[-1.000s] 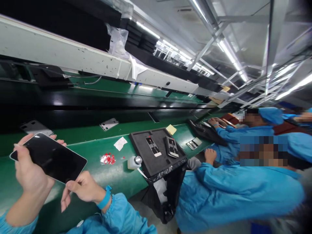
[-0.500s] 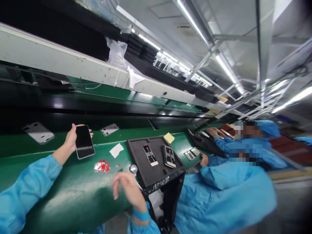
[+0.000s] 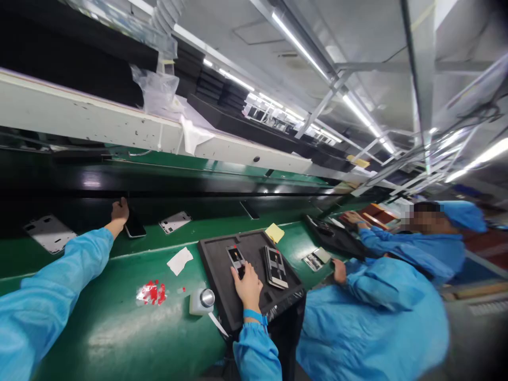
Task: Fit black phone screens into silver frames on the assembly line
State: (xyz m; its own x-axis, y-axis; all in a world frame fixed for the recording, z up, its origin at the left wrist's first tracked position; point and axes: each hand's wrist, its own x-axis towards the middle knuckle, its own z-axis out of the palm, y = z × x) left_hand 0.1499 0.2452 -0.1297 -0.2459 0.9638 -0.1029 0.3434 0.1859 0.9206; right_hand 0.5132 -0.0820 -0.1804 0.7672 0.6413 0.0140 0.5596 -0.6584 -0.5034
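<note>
At the far left side of the bench, my left hand (image 3: 119, 213) is closed at the near-left edge of a dark-screened smartphone (image 3: 135, 225), which is low over the dark strip. Some of its fingers are hidden. My right hand (image 3: 248, 288) reaches over a black foam tray (image 3: 222, 241), thumb and fingers closed about the lower end of a phone part (image 3: 235, 255) with a red tab. Beside it in the tray lies a stack of similar phone parts (image 3: 277, 267).
White phone housings (image 3: 51, 233) lie along the strip, another panel (image 3: 175, 221) nearer the middle. A bottle with a metal cap (image 3: 201, 301), red stickers (image 3: 152, 292), white paper (image 3: 180, 261) and yellow notes (image 3: 274, 233) are on the green bench. Co-workers in blue (image 3: 373, 312) sit at right.
My left hand has taken the smartphone from in front of me down to the dark strip, turning over it. My right hand has moved from above the bench to the phone part in the tray.
</note>
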